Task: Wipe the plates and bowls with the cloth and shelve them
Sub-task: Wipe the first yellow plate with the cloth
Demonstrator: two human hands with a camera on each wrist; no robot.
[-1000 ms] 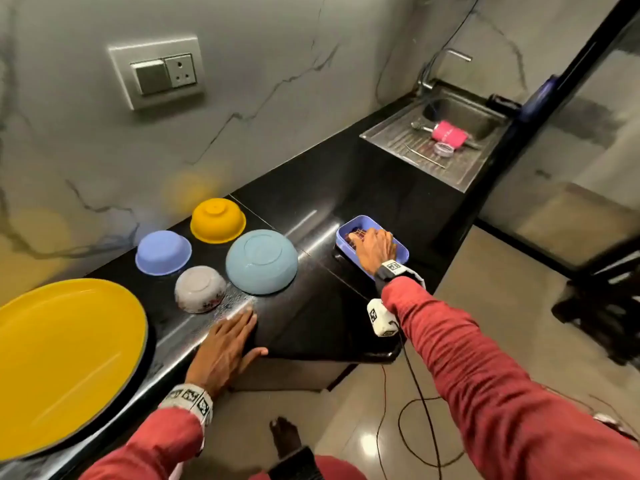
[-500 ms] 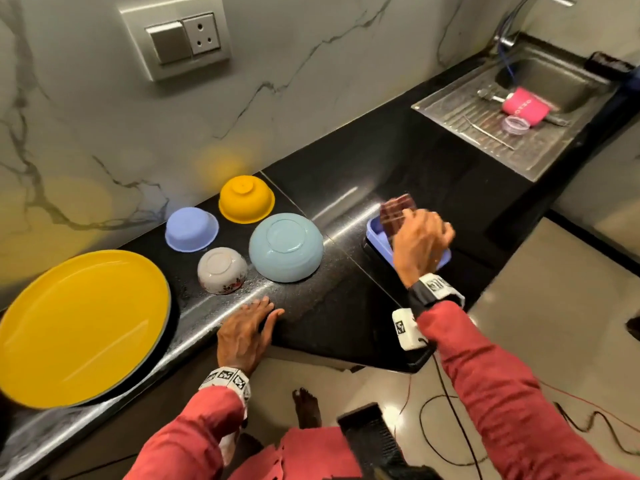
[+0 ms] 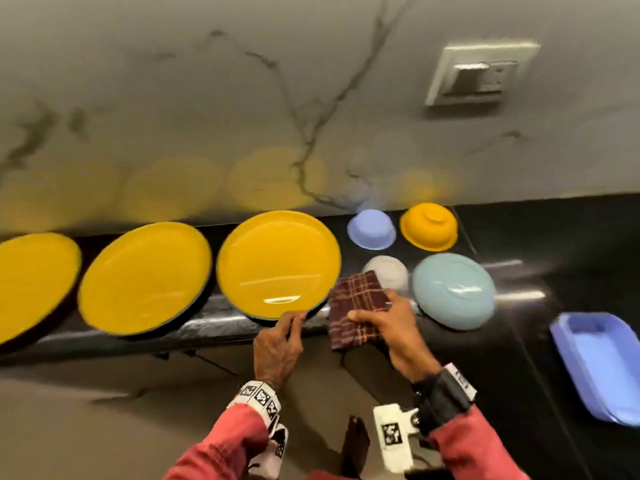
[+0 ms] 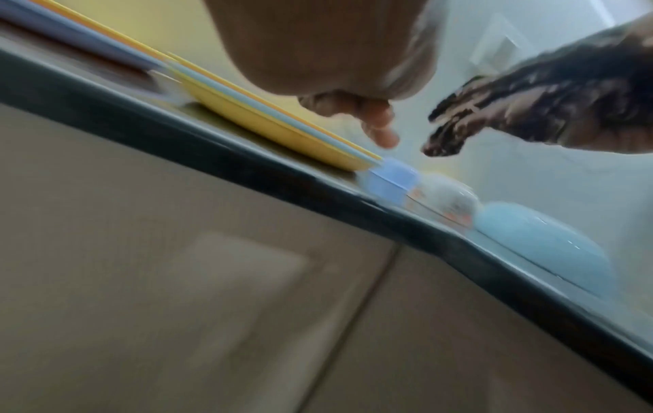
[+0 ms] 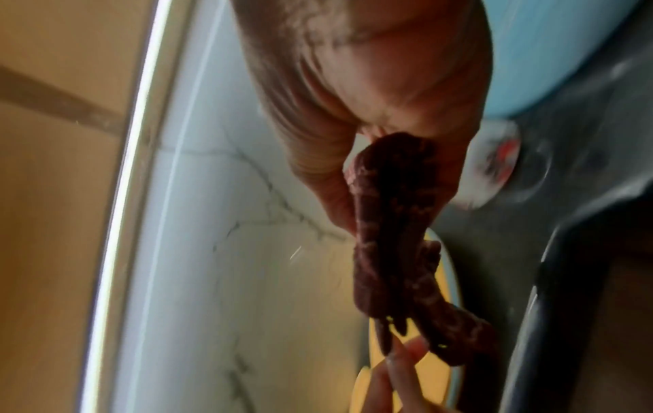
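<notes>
Three yellow plates lie in a row on the black counter (image 3: 519, 341); the rightmost plate (image 3: 278, 265) is nearest my hands. Right of it stand upturned bowls: lavender (image 3: 371, 229), yellow (image 3: 428, 226), white (image 3: 389, 271) and a large pale-blue bowl (image 3: 453, 296). My right hand (image 3: 372, 308) grips a folded brown plaid cloth (image 3: 356, 303) above the counter's front edge, between the plate and the pale-blue bowl. My left hand (image 3: 296, 317) reaches to that plate's near rim, its fingertips at the edge and nothing in them. The wrist views are blurred; the cloth (image 5: 395, 223) hangs from my right fingers.
A lavender plastic tray (image 3: 602, 362) sits on the counter at the far right. A wall socket plate (image 3: 481, 72) is on the marble wall above the bowls. Below the counter edge are cabinet fronts (image 4: 212, 279) and floor.
My right hand lifted the cloth out of the lavender tray and carried it left to the plate. My left hand slid left along the counter edge to the plate's rim. The view swung left.
</notes>
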